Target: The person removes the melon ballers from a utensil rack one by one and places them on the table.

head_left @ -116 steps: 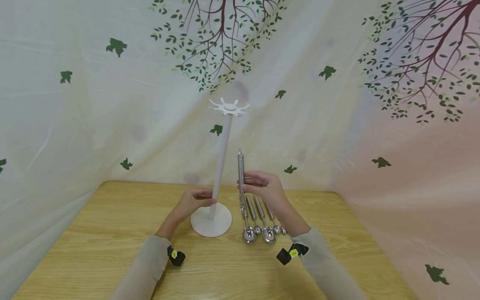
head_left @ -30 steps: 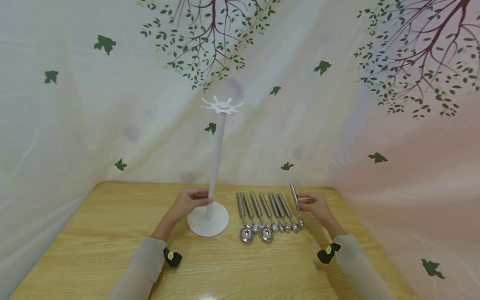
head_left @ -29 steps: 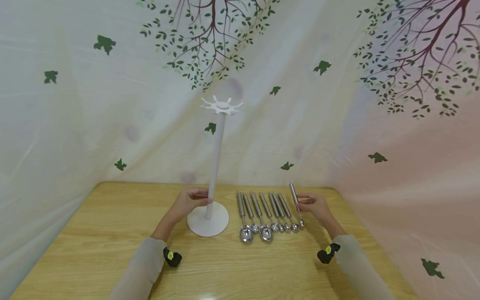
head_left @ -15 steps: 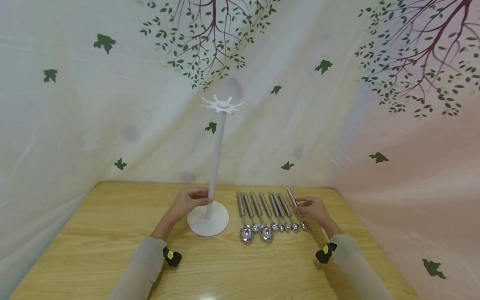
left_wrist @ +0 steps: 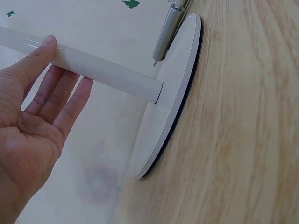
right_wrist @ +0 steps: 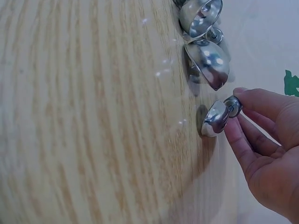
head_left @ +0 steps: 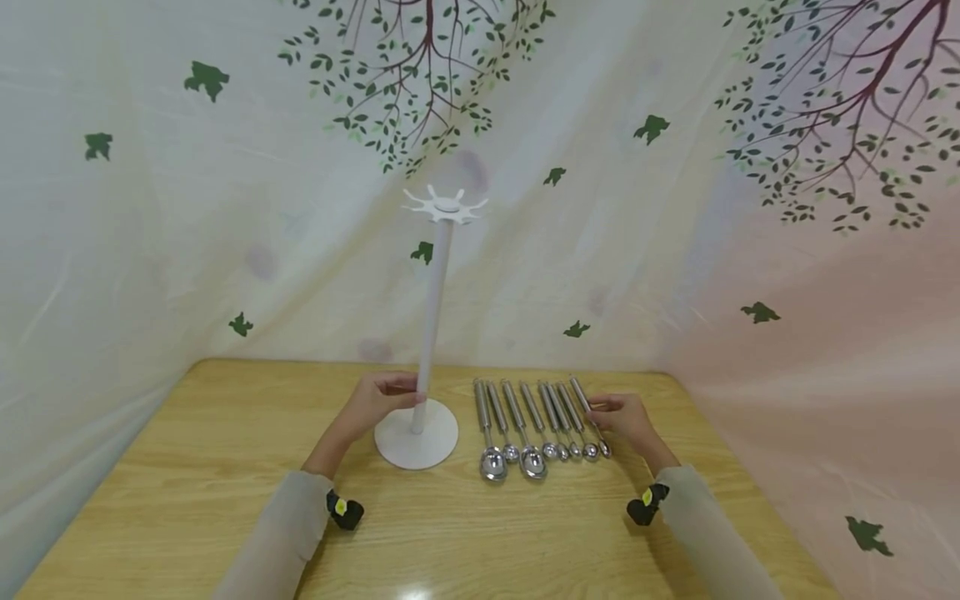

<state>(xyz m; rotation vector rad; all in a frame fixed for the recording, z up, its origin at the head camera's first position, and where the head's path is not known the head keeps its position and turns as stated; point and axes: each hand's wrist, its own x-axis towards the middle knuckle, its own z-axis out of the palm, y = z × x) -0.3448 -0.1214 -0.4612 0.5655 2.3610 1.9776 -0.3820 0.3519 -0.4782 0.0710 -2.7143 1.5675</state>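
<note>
My left hand (head_left: pixel 375 407) holds the lower pole of a white stand (head_left: pixel 432 317) between thumb and fingers. Hooks ring the stand's top, and its round base rests on the table. In the left wrist view the thumb lies along one side of the pole (left_wrist: pixel 105 67), fingertips along the other. At the right end of a row of steel scoops (head_left: pixel 532 462), my right hand (head_left: pixel 624 418) pinches the handle of a small steel scoop (head_left: pixel 579 392). In the right wrist view this scoop's round bowl (right_wrist: pixel 216 119) is close over the wood, and the palm hides most of its handle.
The wooden table (head_left: pixel 465 542) carries the stand and the scoops, which lie side by side with handles toward the back. Behind the table's far edge hangs a pale cloth (head_left: pixel 315 250) printed with branches and leaves.
The right hand has carried the scoop from upright near the stand to the row's right end, then lowered and tilted it beside the others. The left hand keeps its hold on the pole.
</note>
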